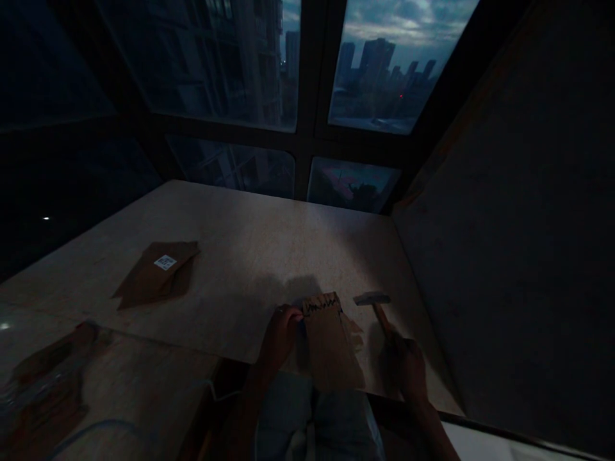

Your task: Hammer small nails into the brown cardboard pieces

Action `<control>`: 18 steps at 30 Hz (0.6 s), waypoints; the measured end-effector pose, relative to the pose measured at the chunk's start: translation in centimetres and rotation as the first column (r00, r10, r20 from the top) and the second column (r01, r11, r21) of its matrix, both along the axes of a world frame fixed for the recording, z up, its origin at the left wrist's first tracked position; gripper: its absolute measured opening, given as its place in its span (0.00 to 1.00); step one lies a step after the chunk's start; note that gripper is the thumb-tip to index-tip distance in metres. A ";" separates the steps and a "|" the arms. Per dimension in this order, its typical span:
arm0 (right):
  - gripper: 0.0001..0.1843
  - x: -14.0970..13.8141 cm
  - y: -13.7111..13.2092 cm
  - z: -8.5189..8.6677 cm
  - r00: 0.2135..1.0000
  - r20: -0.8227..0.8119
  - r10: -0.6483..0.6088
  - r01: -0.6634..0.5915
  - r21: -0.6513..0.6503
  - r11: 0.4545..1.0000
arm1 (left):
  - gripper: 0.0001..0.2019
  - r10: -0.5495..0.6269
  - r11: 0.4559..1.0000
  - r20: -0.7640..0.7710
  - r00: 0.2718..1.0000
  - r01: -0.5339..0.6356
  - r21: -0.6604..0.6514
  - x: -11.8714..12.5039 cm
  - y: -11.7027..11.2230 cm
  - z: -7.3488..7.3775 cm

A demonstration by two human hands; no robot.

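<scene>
My left hand [281, 336] is closed on the left edge of a small brown cardboard piece [330, 342] that stands tilted at the near edge of the pale table [269, 250]. A zigzag dark line runs along the top of this piece. My right hand [406, 368] grips the wooden handle of a small hammer [373, 302], whose metal head lies just right of the cardboard. The scene is very dim.
A flat brown envelope or folded cardboard [158, 272] with a white label lies on the table's left. Dark brown material [45, 384] sits on a glossy surface at the lower left. Large windows [375, 64] stand beyond the table; a dark wall rises on the right.
</scene>
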State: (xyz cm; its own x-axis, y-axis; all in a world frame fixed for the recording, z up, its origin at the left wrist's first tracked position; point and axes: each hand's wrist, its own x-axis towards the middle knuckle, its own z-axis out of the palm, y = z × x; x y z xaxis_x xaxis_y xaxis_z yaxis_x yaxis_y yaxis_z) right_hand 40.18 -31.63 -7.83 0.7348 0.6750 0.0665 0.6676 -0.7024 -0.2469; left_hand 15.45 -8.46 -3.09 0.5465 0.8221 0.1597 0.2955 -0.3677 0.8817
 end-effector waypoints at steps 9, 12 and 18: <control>0.21 -2.0 5.2 8.0 0.980 0.039 0.197 -0.200 0.276 0.940 | 0.26 0.353 0.745 0.338 0.872 -0.043 -0.666 -1.3 -1.1 0.6; 0.18 -3.9 9.0 11.1 0.823 -0.001 0.569 -0.533 0.348 0.771 | 0.28 0.492 0.583 0.451 0.745 0.104 -0.806 -0.4 -1.3 0.8; 0.18 -5.8 15.0 12.9 0.601 -0.104 0.792 -0.781 0.133 0.610 | 0.14 0.565 0.353 0.478 0.672 0.327 -0.877 -0.4 -1.1 1.8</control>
State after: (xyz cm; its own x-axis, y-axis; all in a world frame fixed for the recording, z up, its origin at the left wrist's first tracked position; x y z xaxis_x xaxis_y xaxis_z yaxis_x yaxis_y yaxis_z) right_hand 34.34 -16.64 5.05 -0.0744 0.9941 0.0789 0.9080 0.1002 -0.4068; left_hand 15.07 -9.56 -1.34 0.5302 0.7180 -0.4510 -0.5071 0.6948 0.5100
